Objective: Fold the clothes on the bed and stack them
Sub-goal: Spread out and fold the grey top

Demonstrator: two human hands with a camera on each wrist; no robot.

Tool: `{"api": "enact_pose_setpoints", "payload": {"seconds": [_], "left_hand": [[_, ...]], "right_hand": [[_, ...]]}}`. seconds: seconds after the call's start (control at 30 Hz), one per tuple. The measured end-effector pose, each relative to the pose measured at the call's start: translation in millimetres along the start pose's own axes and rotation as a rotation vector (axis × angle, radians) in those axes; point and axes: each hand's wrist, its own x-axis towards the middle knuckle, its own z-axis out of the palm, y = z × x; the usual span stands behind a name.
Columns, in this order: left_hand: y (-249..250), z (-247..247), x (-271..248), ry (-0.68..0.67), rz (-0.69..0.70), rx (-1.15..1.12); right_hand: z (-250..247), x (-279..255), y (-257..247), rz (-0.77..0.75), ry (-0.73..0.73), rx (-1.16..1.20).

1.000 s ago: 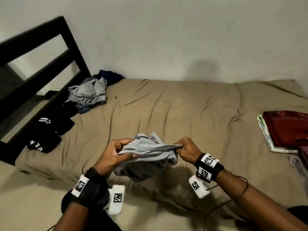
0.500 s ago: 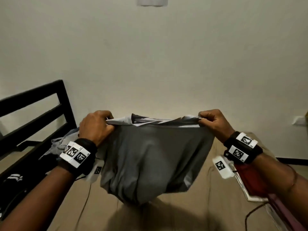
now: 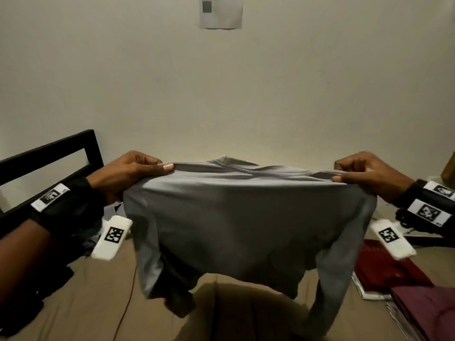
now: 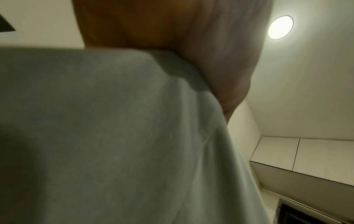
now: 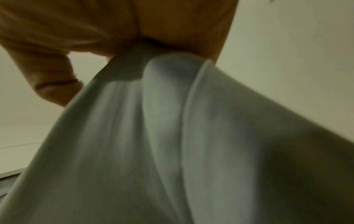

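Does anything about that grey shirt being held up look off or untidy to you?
Slightly. The grey shirt is stretched between the left hand and right hand, but its lower part is bunched and uneven, and one long sleeve dangles toward the bed. No damage is visible.

Plain cream wall with taped paper sheet, black bed frame, round ceiling light
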Motion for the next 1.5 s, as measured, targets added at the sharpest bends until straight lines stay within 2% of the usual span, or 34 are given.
{"api": "enact_pose_setpoints", "payload": {"seconds": [0.17,0.3,0.47,0.6,0.7,0.77,0.87,0.93,1.0,1.03,1.1,1.2,1.27,1.33,1.4,1.5], "left_hand": [[-8.9,1.7,-34.4,-0.166,-0.030,0.006],[-21.6,-1.0,-36.4,-0.227,-0.069,0.041],[-48.8,-22.9,14.5,-0.307,-0.086,0.113],[-105.7,-33.0,90.5,-0.271,-0.244,0.220],[-171.7,-23.7,161.9,-0.190,-0.331,0.253],[-221.2,-6.3,210.9,-0.081,-0.365,0.246],[-288.8,26.1,277.6,0.197,-0.396,0.169],[-334.8,50.8,311.9,0.387,-0.438,0.118],[-380.1,74.2,326.6,0.512,-0.440,0.217],[-396.6,89.7,322.0,0.526,-0.418,0.281],[-422.5,125.5,290.4,0.433,-0.351,0.384],[-459.6,163.1,209.9,0.219,-0.344,0.432],[-484.9,169.3,144.5,0.197,-0.397,0.489],[-510.5,160.7,82.7,0.229,-0.507,0.570],[-524.1,145.0,27.9,0.240,-0.696,0.703],[-516.9,143.7,-35.3,0.148,-1.014,0.774]], "right_hand": [[-14.1,-44.8,11.2,0.063,-0.146,0.057],[-10.2,-54.7,29.2,0.097,-0.125,0.188],[13.1,-22.6,65.9,0.243,-0.001,0.367],[40.1,39.1,132.1,0.350,0.069,0.381],[67.4,100.3,214.5,0.395,0.149,0.327],[90.6,142.0,275.9,0.431,0.195,0.249],[120.8,190.8,356.6,0.494,0.261,0.153],[144.2,209.1,404.3,0.533,0.256,0.082],[175.2,210.5,440.7,0.568,0.199,-0.003],[192.6,205.5,454.0,0.577,0.161,-0.102],[232.1,174.0,461.7,0.554,0.088,-0.229],[293.1,81.3,448.1,0.357,-0.032,-0.199],[318.0,15.7,434.1,0.364,-0.202,-0.341],[333.8,-46.3,430.5,0.496,-0.446,-0.511],[345.6,-89.9,432.7,0.554,-0.635,-0.592],[359.6,-112.6,440.1,0.501,-0.666,-0.712]]}}
